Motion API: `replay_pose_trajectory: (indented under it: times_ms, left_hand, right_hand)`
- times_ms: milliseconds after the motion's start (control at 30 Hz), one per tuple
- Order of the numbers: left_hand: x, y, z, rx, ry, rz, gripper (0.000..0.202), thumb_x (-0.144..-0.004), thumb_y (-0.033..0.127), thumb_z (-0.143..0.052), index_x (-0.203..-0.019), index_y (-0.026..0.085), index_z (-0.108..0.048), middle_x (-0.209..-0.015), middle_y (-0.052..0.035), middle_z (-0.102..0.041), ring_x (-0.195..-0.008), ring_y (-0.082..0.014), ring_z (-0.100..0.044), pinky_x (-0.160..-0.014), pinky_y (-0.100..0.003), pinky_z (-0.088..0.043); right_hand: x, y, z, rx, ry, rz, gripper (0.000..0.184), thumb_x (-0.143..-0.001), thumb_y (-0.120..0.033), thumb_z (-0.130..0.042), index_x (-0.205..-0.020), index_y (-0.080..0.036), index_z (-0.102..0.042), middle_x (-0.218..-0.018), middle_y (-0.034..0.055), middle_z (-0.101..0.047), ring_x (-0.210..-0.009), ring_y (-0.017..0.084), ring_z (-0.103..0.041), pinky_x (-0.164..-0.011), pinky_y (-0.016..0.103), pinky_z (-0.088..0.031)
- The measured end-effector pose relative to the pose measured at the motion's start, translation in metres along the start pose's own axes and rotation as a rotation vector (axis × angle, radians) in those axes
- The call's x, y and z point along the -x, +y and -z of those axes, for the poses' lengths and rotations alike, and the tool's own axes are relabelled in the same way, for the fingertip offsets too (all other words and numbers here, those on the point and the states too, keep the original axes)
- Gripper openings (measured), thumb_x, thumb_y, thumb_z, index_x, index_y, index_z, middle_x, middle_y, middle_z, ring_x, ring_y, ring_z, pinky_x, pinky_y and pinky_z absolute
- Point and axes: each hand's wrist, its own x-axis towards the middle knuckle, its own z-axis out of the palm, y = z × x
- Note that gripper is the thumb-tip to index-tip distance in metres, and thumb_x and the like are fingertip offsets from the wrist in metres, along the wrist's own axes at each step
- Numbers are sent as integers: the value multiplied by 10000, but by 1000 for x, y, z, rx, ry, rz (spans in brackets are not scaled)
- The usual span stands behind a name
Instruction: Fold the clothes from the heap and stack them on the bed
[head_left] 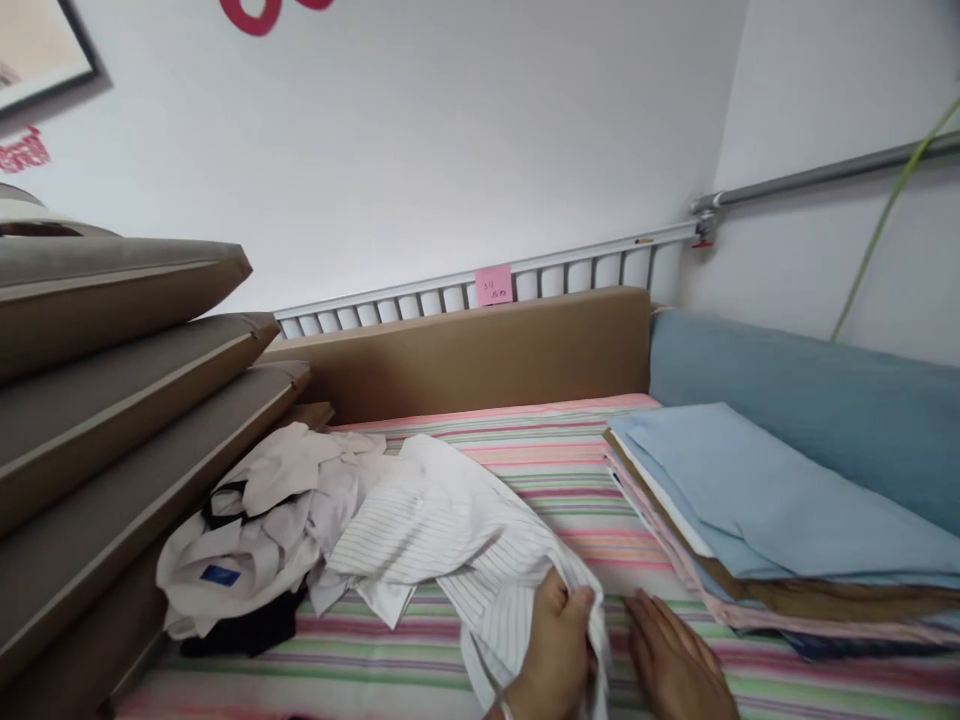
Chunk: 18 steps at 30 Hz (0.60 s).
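My left hand [553, 640] is closed on a white striped shirt [450, 515], bunching the fabric at its near right end. The rest of the shirt stretches away to the left, over the striped sheet [525, 450]. Just right of it, my right hand [675, 655] holds nothing, its fingers stretched out and lying over the sheet. A crumpled heap of pale clothes [277, 500] touches the shirt's left side, with a blue label [220, 575] and some black cloth [251, 625] showing. To the right lies a stack of folded clothes [765, 490], light blue on top.
Large grey-brown cushions [112, 420] are stacked along the left side. A brown padded board [480, 360] and a white radiator [420, 305] with a pink note [493, 285] close off the back. Behind the folded stack runs a blue bolster [810, 390].
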Motion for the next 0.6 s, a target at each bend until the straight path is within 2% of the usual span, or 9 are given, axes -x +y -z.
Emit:
replay_pose_trajectory:
  times_ms: [67, 133, 167, 233, 300, 367, 400, 500, 600]
  left_hand:
    - [6, 3, -19, 68, -77, 62, 413, -699, 525, -587, -896, 164, -551, -628, 41, -515, -443, -61, -378, -444, -214, -290]
    - [10, -4, -29, 90, -134, 89, 381, -709, 510, -575, -868, 166, -536, -524, 74, -442, -359, -46, -310, -393, -215, -214]
    - [10, -9, -29, 96, -158, 87, 356, -714, 477, -578, -877, 163, -538, -511, 75, -446, -358, -50, -345, -401, -212, -231]
    - [10, -19, -17, 96, -188, 80, 361, -684, 372, -625, -966, 156, -557, -595, 40, -552, -457, -71, -489, -479, -206, -335]
    - [10, -29, 6, 58, -158, 66, 459, -609, 260, -689, -1046, 170, -582, -790, -11, -650, -653, -104, -591, -635, -233, -435]
    - [10, -37, 37, 5, -20, 64, 455, -530, 190, -734, -976, 180, -641, -894, -33, -679, -786, -136, -609, -747, -264, -467]
    - [11, -41, 55, -8, 71, 76, 393, -507, 182, -747, -892, 175, -664, -878, -36, -688, -798, -151, -612, -755, -273, -478]
    - [22, -47, 112, 20, 305, 158, 277, -546, 231, -746, -790, 155, -639, -760, -39, -683, -674, -163, -619, -624, -284, -501]
    - [38, -44, 164, 90, 542, 220, 173, -674, 224, -659, -803, 157, -564, -697, -35, -654, -576, -145, -609, -548, -272, -500]
  right_hand:
    - [-1, 2, 1, -82, -57, -15, 395, -771, -295, -400, -1059, -220, -660, -1180, 66, -636, -1115, 267, -558, -914, 432, -452]
    - [-6, 3, 7, -197, -127, -59, 390, -724, -256, -417, -1019, -232, -671, -1166, 72, -645, -1121, 282, -554, -923, 447, -449]
    - [-9, 3, 12, -272, -157, -100, 395, -700, -255, -424, -1001, -236, -677, -1167, 75, -643, -1130, 293, -547, -939, 462, -437]
    - [-16, 2, 26, -469, -209, -226, 403, -659, -297, -435, -963, -232, -692, -1161, 85, -645, -1124, 313, -550, -976, 481, -409]
    - [-18, 1, 42, -711, -251, -396, 415, -641, -369, -440, -928, -226, -703, -1121, 87, -665, -1083, 312, -578, -995, 457, -406]
    - [-12, 2, 59, -914, -270, -596, 429, -643, -449, -465, -904, -214, -710, -1071, 87, -686, -1056, 308, -596, -991, 426, -421]
    - [-6, 3, 67, -978, -267, -688, 439, -643, -485, -489, -904, -211, -711, -1069, 84, -687, -1075, 310, -587, -992, 420, -423]
    - [22, 6, 85, -1045, -218, -851, 444, -641, -562, -539, -913, -255, -710, -1109, 46, -673, -1171, 310, -519, -991, 413, -427]
    - [48, 1, 92, -1026, -179, -879, 495, -652, -597, -532, -1000, -277, -680, -1163, 30, -647, -1201, 301, -492, -974, 404, -441]
